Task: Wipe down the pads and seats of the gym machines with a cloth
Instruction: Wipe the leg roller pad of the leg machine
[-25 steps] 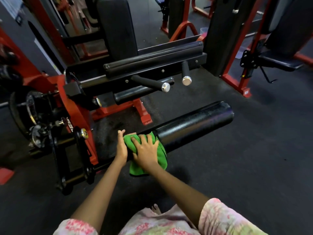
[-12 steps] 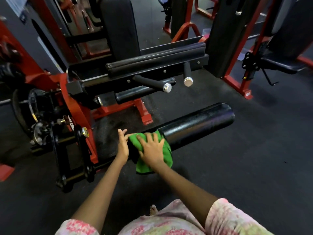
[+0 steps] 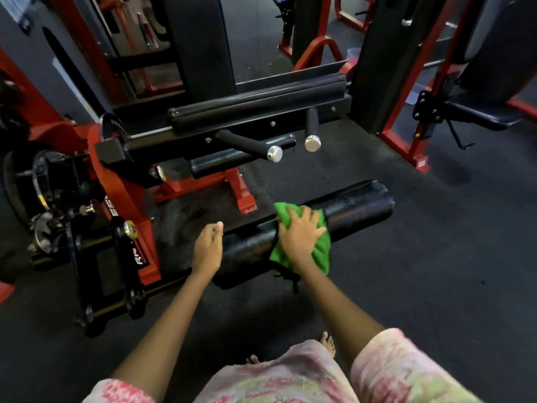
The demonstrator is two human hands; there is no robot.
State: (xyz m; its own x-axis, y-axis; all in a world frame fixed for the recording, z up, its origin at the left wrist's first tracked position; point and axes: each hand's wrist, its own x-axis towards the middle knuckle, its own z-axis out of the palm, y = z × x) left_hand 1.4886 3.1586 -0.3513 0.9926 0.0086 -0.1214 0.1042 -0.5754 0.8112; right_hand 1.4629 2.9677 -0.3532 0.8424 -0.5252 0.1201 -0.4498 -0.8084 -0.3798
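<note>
A long black roller pad (image 3: 357, 203) of a red and black gym machine lies low across the middle of the view. A green cloth (image 3: 321, 250) is draped over the pad about halfway along it. My right hand (image 3: 300, 235) presses flat on the cloth with fingers spread. My left hand (image 3: 207, 247) rests against the pad's near left end, fingers together, holding nothing.
Behind the roller stand the machine's black bench pad (image 3: 255, 107), two chrome-capped handles (image 3: 274, 154) and a red frame (image 3: 128, 205) with weight plates at the left. Another machine's black seat (image 3: 479, 112) is at the back right. Dark rubber floor (image 3: 436, 257) spreads to the right.
My right hand has slid the green cloth to the right along the roller, away from my left hand, which stays at the pad's left end.
</note>
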